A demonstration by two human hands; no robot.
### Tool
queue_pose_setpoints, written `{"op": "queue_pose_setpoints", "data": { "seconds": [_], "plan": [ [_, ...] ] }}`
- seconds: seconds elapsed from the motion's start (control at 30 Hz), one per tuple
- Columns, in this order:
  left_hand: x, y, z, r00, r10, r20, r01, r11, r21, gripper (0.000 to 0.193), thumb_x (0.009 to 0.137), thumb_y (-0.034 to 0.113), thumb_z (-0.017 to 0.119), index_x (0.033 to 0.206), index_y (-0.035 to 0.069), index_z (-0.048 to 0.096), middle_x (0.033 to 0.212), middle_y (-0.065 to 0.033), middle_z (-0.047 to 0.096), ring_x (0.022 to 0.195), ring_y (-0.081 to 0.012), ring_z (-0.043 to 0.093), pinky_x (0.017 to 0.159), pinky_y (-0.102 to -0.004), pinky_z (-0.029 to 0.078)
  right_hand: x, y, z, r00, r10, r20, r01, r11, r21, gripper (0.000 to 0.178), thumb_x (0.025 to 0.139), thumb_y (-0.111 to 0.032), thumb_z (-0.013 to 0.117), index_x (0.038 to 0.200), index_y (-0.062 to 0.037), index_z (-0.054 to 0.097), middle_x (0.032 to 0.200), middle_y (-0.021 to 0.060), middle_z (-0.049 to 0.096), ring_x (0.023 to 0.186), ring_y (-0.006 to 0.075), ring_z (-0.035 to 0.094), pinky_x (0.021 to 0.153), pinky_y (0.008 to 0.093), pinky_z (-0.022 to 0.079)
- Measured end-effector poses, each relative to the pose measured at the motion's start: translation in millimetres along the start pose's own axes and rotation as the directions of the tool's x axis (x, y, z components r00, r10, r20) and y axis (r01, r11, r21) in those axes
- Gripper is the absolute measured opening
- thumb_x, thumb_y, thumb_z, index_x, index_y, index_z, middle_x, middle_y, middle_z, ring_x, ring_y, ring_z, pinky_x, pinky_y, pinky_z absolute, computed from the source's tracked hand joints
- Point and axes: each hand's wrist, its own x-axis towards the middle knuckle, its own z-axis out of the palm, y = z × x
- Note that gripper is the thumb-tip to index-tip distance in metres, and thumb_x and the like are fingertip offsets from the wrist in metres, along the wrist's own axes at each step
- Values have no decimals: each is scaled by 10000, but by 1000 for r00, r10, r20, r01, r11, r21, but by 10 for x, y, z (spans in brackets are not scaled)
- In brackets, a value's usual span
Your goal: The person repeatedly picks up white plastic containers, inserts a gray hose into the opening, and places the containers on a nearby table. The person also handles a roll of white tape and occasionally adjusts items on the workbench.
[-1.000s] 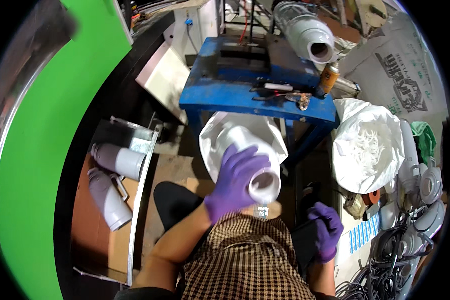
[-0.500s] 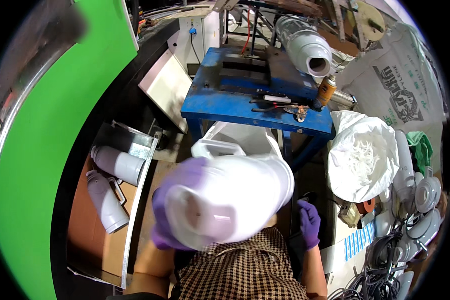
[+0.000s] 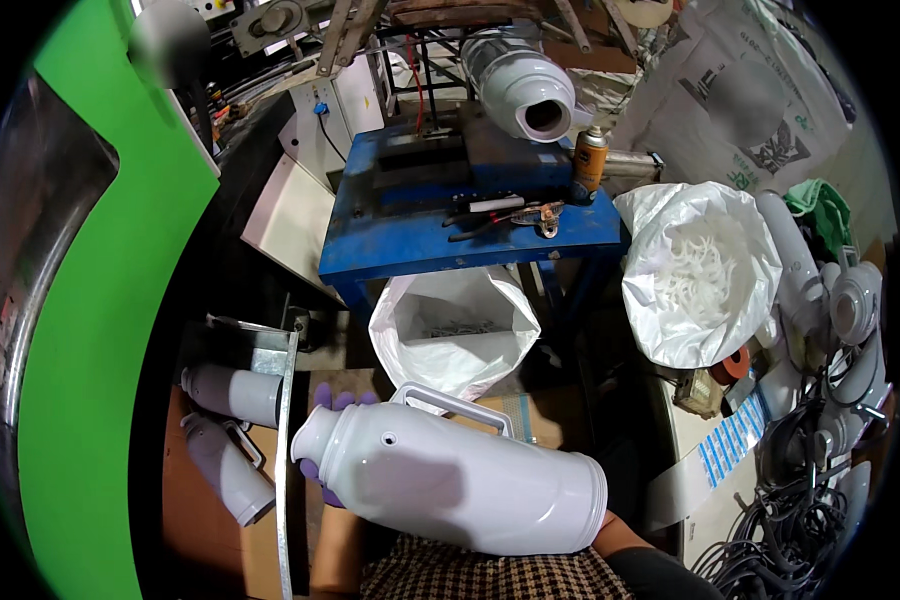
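A white plastic flask jug (image 3: 470, 490) with a long handle (image 3: 460, 408) lies crosswise in front of my lap. Its flared neck points left and its wide base right. My left hand (image 3: 335, 400), in a purple glove, is closed around the neck end, with fingertips showing above and below it. My right forearm (image 3: 620, 537) reaches behind the base, and the jug hides that hand. Beyond the handle stands an open white sack (image 3: 420, 365) with small pieces inside, partly under the blue bench (image 3: 370, 240).
Two similar jugs (image 3: 232, 392) lie in a bin on the left, behind a metal edge (image 3: 288, 450). On the bench are pliers (image 3: 490, 225), a spray can (image 3: 589, 165) and another jug (image 3: 530, 95). To the right stand a sack of white strips (image 3: 695, 275) and coiled cables (image 3: 770, 530).
The jug has turned from its open end facing me to lying sideways, neck left. My right hand has moved from beside my lap to behind its base. The view has shifted.
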Motion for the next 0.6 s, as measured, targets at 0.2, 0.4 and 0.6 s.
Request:
{"op": "queue_pose_setpoints", "data": {
  "seconds": [0.2, 0.4, 0.6],
  "plan": [
    [-85, 129, -65, 998, -36, 59, 25, 984, 177, 741, 1021, 552, 490, 1592, 112, 314, 1456, -199, 533, 1388, -375, 484, 1180, -567, 378, 132, 99, 59, 996, -30, 90, 30, 1000, 1, 323, 991, -196, 645, 1270, -34, 655, 1103, 131, 723, 965, 222, 689, 891, 357, 543],
    [-531, 1318, -743, 961, 240, 137, -277, 827, 490, 711, 1039, 532, 420, 1603, 120, 289, 1598, -111, 379, 1483, -259, 360, 1237, -444, 277, -121, 401, -657, 992, 97, 77, -87, 989, -122, 317, 998, -230, 642, 1262, -54, 659, 1059, 141, 735, 916, 227, 701, 852, 368, 560],
    [-889, 1902, -619, 862, 429, -269, -275, 843, 463, 918, 953, 677, 522, 1650, 174, 201, 1678, -91, 284, 1517, -332, 313, 1245, -535, 274, 474, 217, -1109, 797, 56, -601, -384, 815, -434, 387, 1003, -184, 623, 1358, -34, 591, 1129, 206, 679, 1023, 315, 682, 911, 399, 537]
  ]
}}
